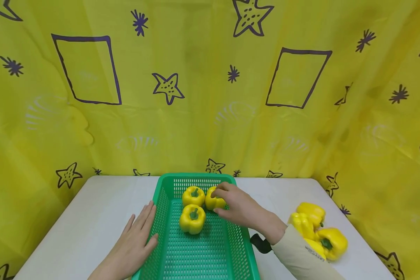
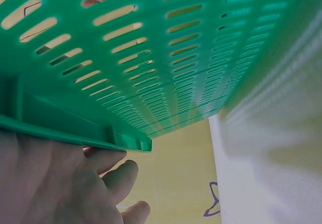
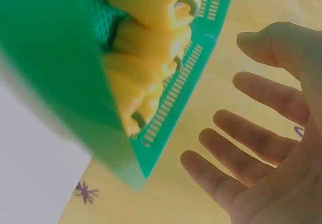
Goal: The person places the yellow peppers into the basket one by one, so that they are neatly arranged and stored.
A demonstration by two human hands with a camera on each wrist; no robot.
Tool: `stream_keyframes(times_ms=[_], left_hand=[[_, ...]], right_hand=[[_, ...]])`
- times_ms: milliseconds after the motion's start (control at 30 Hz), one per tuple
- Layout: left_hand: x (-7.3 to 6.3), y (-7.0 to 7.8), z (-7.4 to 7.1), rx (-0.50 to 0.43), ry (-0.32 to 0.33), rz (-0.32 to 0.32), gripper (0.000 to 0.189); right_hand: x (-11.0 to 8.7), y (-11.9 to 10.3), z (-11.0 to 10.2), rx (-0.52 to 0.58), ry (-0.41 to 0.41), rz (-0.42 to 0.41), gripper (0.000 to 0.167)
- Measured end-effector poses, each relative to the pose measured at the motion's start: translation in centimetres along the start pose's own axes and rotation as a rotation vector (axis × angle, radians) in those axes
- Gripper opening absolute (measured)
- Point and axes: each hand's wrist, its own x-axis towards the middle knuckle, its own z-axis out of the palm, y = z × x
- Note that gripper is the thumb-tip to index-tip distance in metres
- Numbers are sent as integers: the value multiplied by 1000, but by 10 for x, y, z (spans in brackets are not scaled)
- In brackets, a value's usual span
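Three yellow bell peppers stand in the far half of a green plastic basket [image 1: 196, 256], stems up. One bell pepper [image 1: 192, 220] sits in front, another bell pepper [image 1: 192, 195] behind it. The third bell pepper [image 1: 212, 201], at the back right, is partly hidden by my right hand [image 1: 238, 205]. That hand hovers over it with spread fingers, and the right wrist view shows a gap between the fingertips [image 3: 193, 159] and the peppers. My left hand [image 1: 134, 241] lies along the basket's left rim, its fingers straight; the left wrist view has it under the rim's edge.
Several more yellow bell peppers [image 1: 332, 242] lie in a group on the white table [image 1: 73, 225], right of the basket and beside my right sleeve [image 1: 301, 252]. A yellow patterned curtain [image 1: 196, 128] hangs behind and around the table.
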Motion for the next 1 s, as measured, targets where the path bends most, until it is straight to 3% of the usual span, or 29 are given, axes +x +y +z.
stream_keyframes(times_ms=[533,1000], left_hand=[[-3,-1,1,-10,3,6,71],[-1,-1,0,-17,-16,-6,70]], right_hand=[[-36,25,-14,-13,107,-1,26],[-74,56,-20,-38,177,108,26]])
